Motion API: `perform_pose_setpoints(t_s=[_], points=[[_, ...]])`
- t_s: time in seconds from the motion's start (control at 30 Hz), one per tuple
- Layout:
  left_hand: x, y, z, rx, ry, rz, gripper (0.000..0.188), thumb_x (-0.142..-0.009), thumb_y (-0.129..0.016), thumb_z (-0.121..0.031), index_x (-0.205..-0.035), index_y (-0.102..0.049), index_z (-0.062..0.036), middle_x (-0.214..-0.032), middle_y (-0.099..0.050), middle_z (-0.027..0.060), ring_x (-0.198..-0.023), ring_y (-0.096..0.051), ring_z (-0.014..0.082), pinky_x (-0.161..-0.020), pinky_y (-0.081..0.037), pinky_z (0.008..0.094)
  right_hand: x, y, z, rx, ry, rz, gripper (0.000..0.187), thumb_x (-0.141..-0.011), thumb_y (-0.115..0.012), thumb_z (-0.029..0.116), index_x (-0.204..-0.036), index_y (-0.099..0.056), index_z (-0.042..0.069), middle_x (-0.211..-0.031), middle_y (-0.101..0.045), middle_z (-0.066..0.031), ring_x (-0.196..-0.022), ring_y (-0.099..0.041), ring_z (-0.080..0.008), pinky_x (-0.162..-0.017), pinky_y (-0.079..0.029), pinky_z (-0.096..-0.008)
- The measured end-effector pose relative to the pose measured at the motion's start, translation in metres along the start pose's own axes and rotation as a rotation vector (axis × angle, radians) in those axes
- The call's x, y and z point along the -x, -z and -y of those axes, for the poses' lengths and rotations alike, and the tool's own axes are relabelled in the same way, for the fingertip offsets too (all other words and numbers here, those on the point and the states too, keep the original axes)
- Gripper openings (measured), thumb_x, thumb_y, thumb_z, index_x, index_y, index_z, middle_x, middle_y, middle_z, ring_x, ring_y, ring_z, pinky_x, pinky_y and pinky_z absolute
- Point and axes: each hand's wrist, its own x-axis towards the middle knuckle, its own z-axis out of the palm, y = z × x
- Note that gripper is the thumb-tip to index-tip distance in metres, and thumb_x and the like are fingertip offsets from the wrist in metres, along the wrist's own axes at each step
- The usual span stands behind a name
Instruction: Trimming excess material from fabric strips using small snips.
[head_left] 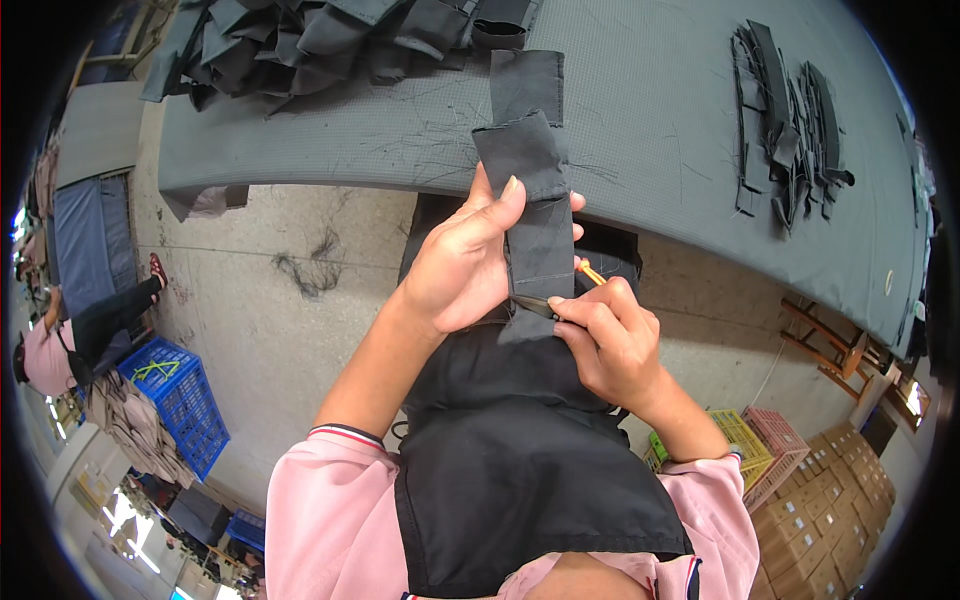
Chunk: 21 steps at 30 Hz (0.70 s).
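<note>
My left hand [462, 250] is closed round a dark grey fabric strip [541, 235], its thumb lying along the strip's left edge. The strip is made of several sewn pieces and runs from the table edge down toward my lap. In my right hand [612, 340] is a pair of thread snips [535, 305], mostly hidden by the fingers. Their metal blades touch the strip near its lower end, by a seam. An orange cord [592, 272] shows just above the right hand's fingers. The strip's lower end [527, 326] hangs loose beside the blades.
A heap of dark grey fabric pieces [320, 40] lies at the table's far left. Narrow fabric strips [790, 130] lie on the grey-covered table [650, 110] at right. Thread tangles [312, 265] lie on the floor. Blue [185, 400] and yellow crates [740, 445] stand to the sides.
</note>
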Motion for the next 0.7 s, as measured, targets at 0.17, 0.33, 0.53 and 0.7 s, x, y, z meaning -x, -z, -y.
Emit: perform_pose_setpoints(t_s=[0.17, 0.33, 0.53, 0.7], points=[[0.001, -0.001, 0.0, -0.092, -0.019, -0.015, 0.031, -0.099, -0.043, -0.026, -0.128, -0.034, -0.0174, -0.121, -0.052, 0.0129, -0.105, -0.055, 0.0211, -0.087, -0.05, 0.0393, 0.001, 0.008, 0.006, -0.047, -0.185, -0.042, 0.032, -0.062, -0.068, -0.01, -0.092, -0.062, -0.001, -0.08, -0.052, -0.0104, -0.066, -0.058, -0.0211, -0.052, -0.048, -0.0324], [0.003, -0.004, 0.0, -0.147, -0.043, -0.009, 0.032, -0.099, -0.044, -0.026, -0.129, -0.033, -0.0174, -0.121, -0.051, 0.0123, -0.105, -0.055, 0.0202, -0.088, -0.05, 0.038, 0.0, 0.009, 0.007, -0.098, -0.242, 0.016, 0.031, -0.065, -0.068, -0.009, -0.094, -0.06, -0.001, -0.084, -0.05, -0.0104, -0.066, -0.057, -0.021, -0.053, -0.047, -0.0309], [0.003, -0.004, -0.001, -0.103, -0.051, 0.004, 0.036, -0.099, -0.044, -0.026, -0.132, -0.031, -0.0159, -0.122, -0.05, 0.0128, -0.106, -0.054, 0.0203, -0.089, -0.049, 0.0386, 0.006, -0.004, -0.003, -0.554, -0.442, -0.007, 0.027, -0.07, -0.068, -0.007, -0.095, -0.058, -0.002, -0.089, -0.048, -0.0073, -0.074, -0.052, -0.0138, -0.062, -0.045, -0.025], [0.005, -0.003, 0.001, -0.117, -0.052, -0.02, 0.036, -0.1, -0.042, -0.027, -0.132, -0.032, -0.015, -0.122, -0.05, 0.0137, -0.106, -0.054, 0.0217, -0.088, -0.05, 0.0402, 0.001, 0.0, 0.008, -0.242, -0.368, -0.003, 0.029, -0.068, -0.07, -0.006, -0.094, -0.059, -0.001, -0.087, -0.05, -0.0097, -0.069, -0.054, -0.0174, -0.059, -0.047, -0.0269]])
